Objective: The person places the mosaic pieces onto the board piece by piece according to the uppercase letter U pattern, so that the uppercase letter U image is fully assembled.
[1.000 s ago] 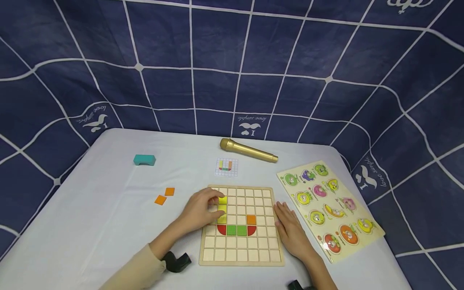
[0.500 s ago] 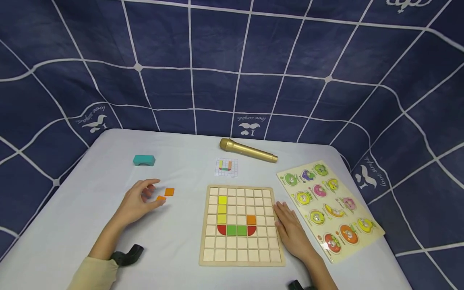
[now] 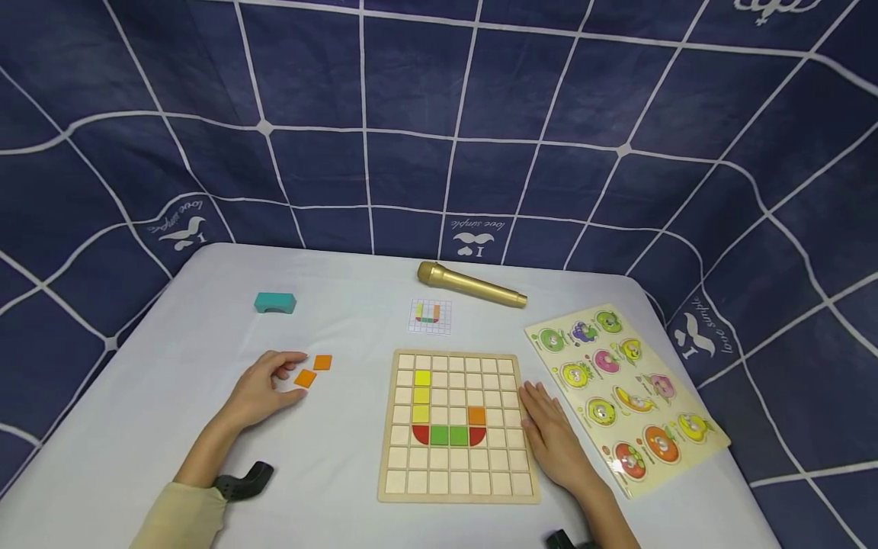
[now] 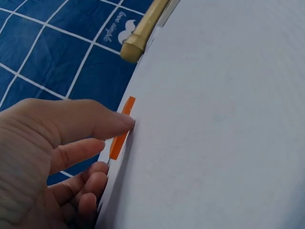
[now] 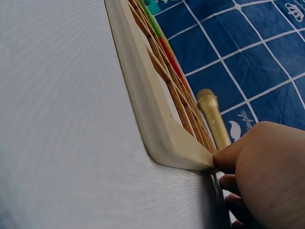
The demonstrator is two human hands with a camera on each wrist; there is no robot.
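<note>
Two orange square tiles lie on the white table, the nearer tile askew and the farther tile just beyond it. My left hand is beside the nearer one, thumb and index finger spread apart on either side of its left edge. In the left wrist view, the thumb tip overlaps an orange tile. A wooden grid board carries yellow, red, green and orange pieces in a U-like shape. My right hand lies flat with its fingers straight along the board's right edge, thumb side touching the frame.
A small pattern card lies behind the board, near a gold microphone. At the back left stands a teal arched block. A fruit puzzle board is angled to the right of my right hand. A dark blue curtain hangs behind.
My left hand has left the yellow tiles on the board and moved left to the orange tiles, then settled slightly nearer the front. The right hand has stayed in place.
</note>
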